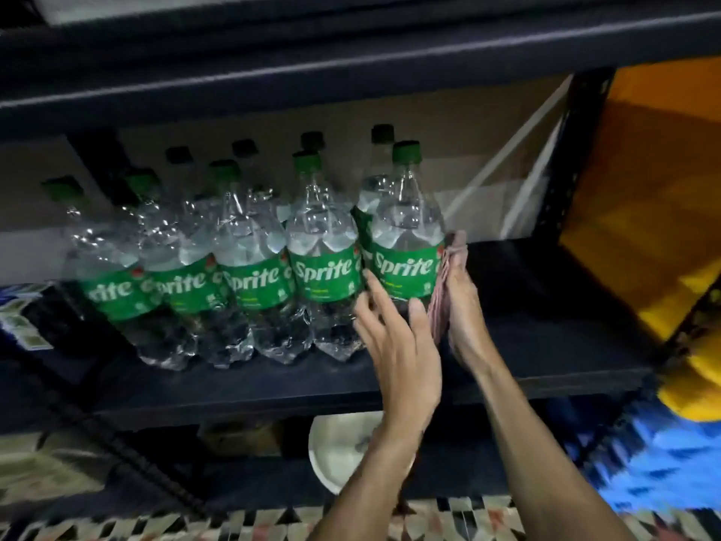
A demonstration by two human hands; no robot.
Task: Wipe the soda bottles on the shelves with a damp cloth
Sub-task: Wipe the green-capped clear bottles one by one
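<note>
I see the front row of Sprite bottles [253, 279] standing upright on the dark shelf [546, 345], shoulder to shoulder from its left part to about the middle of its front edge, with a second row of green caps behind them. The bottle being worked [405, 263] is the rightmost of the front row, touching its neighbour on the left, with bare shelf on its right.

The left hand [402, 345] lies on the bottle's lower front, below the green label. Its fingers are spread and nearly straight, reaching up the left side, and the thumb rests on the clear plastic. It grasps nothing.

The right hand [466, 306] holds the pink cloth [439, 314], bunched over its fingertips, and presses it flat against the bottle's right side from the label downward. I cannot tell how far the fingers are curled under the cloth.

Behind the bottles stands a cardboard box [468, 123]. Under the shelf's front edge sits a white round container [339, 451]. A yellow mass [643, 228] lies past the shelf's right upright.
</note>
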